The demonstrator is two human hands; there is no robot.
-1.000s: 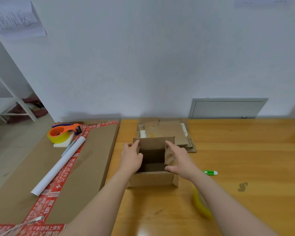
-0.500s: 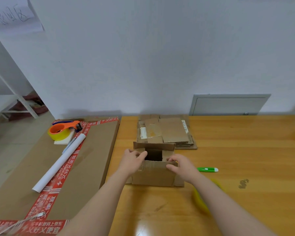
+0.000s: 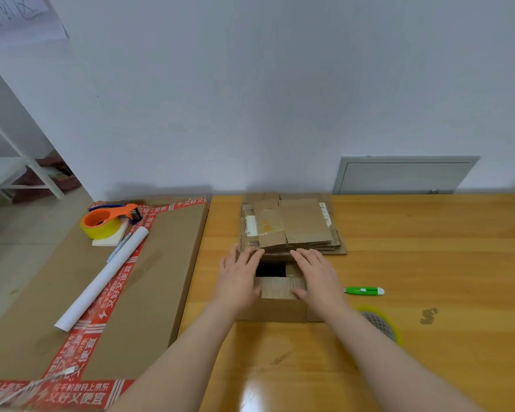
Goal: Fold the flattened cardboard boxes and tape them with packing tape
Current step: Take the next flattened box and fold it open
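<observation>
Flap closure on a small carton, read from left to right. Tape dispenser (image 3: pixel 104 223) (orange handle, yellow roll) sits at the far left on a large flat carton (image 3: pixel 161 292), well apart from your work. Your left hand (image 3: pixel 240 278) lies flat with fingers straight, pressing down the left side of the small box (image 3: pixel 275 304). The box stands on the wooden table (image 3: pixel 428 263), just in front of the stack of flattened boxes (image 3: pixel 295 227). A dark opening (image 3: pixel 270 269) shows between your hands, so the top is not yet closed. Your right hand (image 3: pixel 318 278) is likewise flat and unclenched, pressing the right side; neither hand grasps anything. Right of it lie a green utility knife (image 3: pixel 364 291) and, partly under your right forearm, a yellow tape roll (image 3: pixel 382 325).

Likely faults: both hands are committed to the flaps and no tape is in hand, so lifting either one to fetch tape would probably let the stiff flaps spring up. Your fingertips reach the near edge of the stack, so pushing forward could shove the box into it and skew the flaps. Drawing the right arm back carelessly may knock the roll away. Taping across an open gap would give a weak seam
</observation>
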